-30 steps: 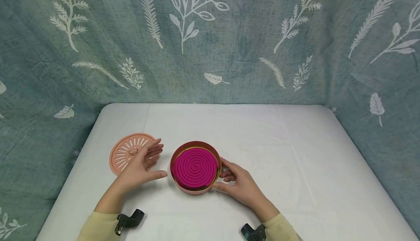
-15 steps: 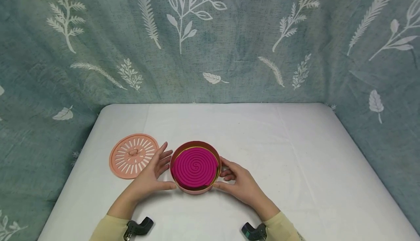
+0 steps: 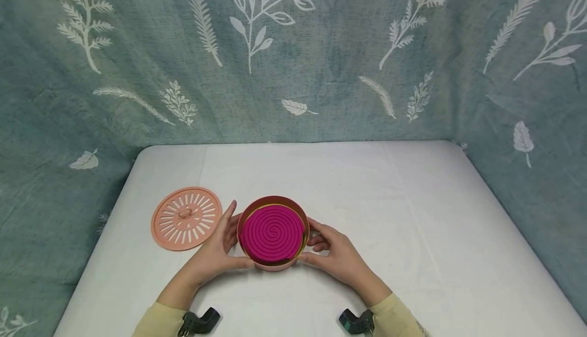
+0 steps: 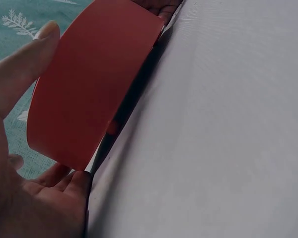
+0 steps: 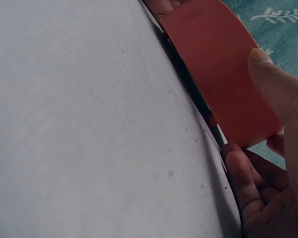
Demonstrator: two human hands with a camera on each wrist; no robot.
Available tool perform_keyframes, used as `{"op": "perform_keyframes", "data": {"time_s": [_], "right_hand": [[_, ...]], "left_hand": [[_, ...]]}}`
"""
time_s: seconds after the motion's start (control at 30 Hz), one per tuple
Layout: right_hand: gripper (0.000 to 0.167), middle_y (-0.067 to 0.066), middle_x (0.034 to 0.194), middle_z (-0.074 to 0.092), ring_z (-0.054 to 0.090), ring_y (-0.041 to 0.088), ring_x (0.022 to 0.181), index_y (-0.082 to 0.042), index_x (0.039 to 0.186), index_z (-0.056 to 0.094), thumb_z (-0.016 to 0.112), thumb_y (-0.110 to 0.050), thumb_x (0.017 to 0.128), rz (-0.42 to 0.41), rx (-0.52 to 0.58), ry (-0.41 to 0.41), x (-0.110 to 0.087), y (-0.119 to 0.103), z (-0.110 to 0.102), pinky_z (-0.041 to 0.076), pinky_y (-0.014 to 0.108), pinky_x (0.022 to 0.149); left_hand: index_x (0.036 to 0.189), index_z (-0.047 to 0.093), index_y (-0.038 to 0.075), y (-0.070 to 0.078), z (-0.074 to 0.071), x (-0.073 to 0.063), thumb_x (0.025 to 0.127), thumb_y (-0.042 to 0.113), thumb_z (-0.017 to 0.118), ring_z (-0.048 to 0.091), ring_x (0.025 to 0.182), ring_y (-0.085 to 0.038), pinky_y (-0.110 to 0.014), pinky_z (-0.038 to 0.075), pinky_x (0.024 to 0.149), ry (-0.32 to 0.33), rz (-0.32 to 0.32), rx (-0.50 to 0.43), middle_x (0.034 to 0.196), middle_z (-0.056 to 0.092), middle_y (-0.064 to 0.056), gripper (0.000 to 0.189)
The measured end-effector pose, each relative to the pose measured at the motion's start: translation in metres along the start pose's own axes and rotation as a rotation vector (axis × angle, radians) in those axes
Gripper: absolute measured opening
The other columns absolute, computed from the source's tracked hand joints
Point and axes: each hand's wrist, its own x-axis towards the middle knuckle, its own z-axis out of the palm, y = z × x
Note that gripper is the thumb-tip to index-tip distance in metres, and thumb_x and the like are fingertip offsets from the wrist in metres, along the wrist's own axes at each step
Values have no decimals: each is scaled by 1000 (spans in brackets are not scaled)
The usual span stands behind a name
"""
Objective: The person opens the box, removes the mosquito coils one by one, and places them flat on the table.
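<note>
A round orange-red mosquito coil holder [image 3: 276, 266] stands at the middle of the table in the head view, with a magenta spiral mosquito coil [image 3: 273, 233] in it. My left hand [image 3: 212, 256] holds its left side, thumb at the front and fingers round the side. On the right side, my right hand [image 3: 338, 256] grips it in a like way. In the left wrist view the thumb lies on the smooth wall [image 4: 92, 79], fingertips at the lower edge. The right wrist view shows the other thumb on the wall [image 5: 216, 64] and fingers low beside it.
A peach slotted lid [image 3: 157, 225] with a small ring-like knob lies on the table left of the holder, close to my left hand. White cloth covers the table [image 3: 412, 225]. A green leaf-patterned curtain [image 3: 339, 72] hangs behind and at the sides.
My left hand has moved right from over the lid to the holder's left side and now holds it. The lid shows in full. My right hand and the holder stay nearly in place.
</note>
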Motion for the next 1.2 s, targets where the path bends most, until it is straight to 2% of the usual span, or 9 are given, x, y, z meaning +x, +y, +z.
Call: {"op": "perform_keyframes", "data": {"time_s": [0.23, 0.53, 0.7, 0.93, 1.07, 1.2], "right_hand": [[88, -9, 131, 58, 63, 7, 98, -22, 150, 45, 82, -50, 75, 14, 3, 6, 2, -1, 2, 58, 23, 80], [87, -14, 122, 60, 64, 6, 93, -26, 149, 45, 81, -54, 74, 39, -14, 26, 3, -5, 6, 58, 24, 80], [87, -13, 121, 60, 64, 7, 93, -27, 148, 46, 81, -54, 74, 46, -16, 26, 1, -8, 7, 58, 24, 80], [86, -12, 114, 63, 64, 8, 91, -27, 147, 47, 83, -52, 73, 60, -7, 35, -2, -7, 8, 58, 24, 80], [87, -11, 120, 61, 64, 8, 95, -27, 148, 46, 84, -50, 73, 44, 8, 30, -2, -6, 9, 59, 25, 81], [90, -7, 128, 59, 63, 10, 100, -22, 152, 41, 83, -46, 76, 53, 41, -9, 0, -6, 5, 58, 26, 84]], "left_hand": [[160, 3, 31, 0, -1, 1, 62, 25, 97, 24, 146, -21, -29, 29, 114, 13, 13, 72, 158, 27, -8, 136], [160, 10, 23, 3, -6, 2, 63, 29, 96, 22, 146, -18, -25, 28, 114, 3, 13, 111, 161, 23, -3, 130], [160, 16, 20, 2, -5, 0, 62, 30, 96, 22, 146, -16, -23, 27, 114, 2, 28, 111, 162, 20, 0, 127], [160, 16, 17, 2, -5, -1, 62, 28, 96, 19, 147, -14, -21, 25, 114, -16, 27, 79, 163, 18, 1, 127], [159, 18, 17, 1, -5, -1, 62, 28, 96, 18, 147, -13, -21, 24, 115, -19, 40, 80, 162, 19, 4, 126], [159, 20, 18, 0, -5, 0, 61, 27, 97, 20, 146, -10, -21, 25, 114, -9, 40, 69, 161, 21, 5, 125]]}}
